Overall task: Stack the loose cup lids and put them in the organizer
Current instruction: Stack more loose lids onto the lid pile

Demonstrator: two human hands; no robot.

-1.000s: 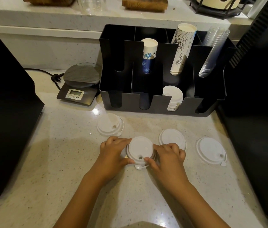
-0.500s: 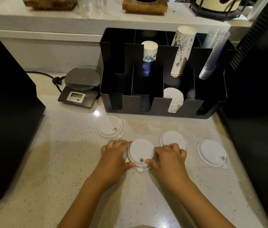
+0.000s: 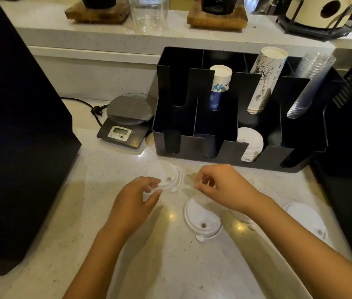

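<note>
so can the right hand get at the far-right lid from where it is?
Probably yes. The far-right lid lies alone on the counter with nothing on it, just beside the forearm. The right hand is empty, fingers loosely curled, and would only need to swing right.

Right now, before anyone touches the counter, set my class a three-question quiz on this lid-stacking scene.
1. True or false: the left hand is at the rim of a lid.
2. Which organizer front slot already holds a stack of lids? A first from left, B second, C third.
3. Fill in: the digital scale sits to the ____ of the organizer.

Key: 1 true; 2 C; 3 left.
</note>
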